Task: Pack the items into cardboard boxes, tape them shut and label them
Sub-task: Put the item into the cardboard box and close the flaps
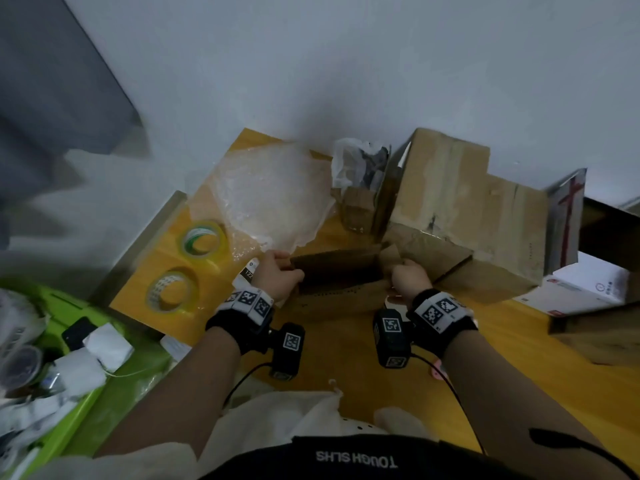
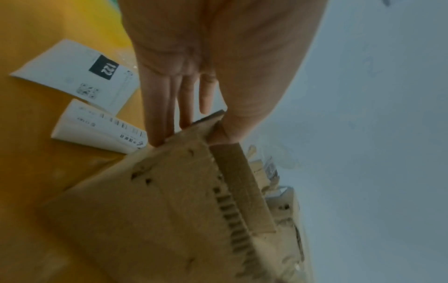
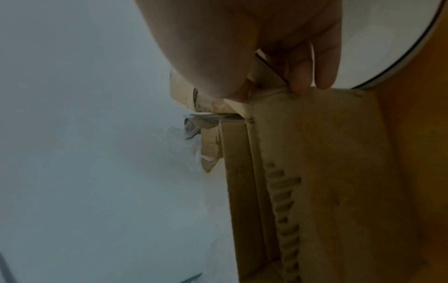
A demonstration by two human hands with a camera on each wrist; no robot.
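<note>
Head view: a small brown cardboard box [image 1: 341,275] is held at both ends on the yellow table [image 1: 381,386], near the middle. The left hand [image 1: 277,276] and right hand [image 1: 410,277] are curled and pinch its edges. The thin flap could be torn or bent if pulled too hard. The box is flat-looking, worn, with small holes and slits.

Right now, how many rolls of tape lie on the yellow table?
2. One roll with green print lies beside the bubble wrap; the other roll lies nearer the person, left of the left hand. More may be hidden.
</note>
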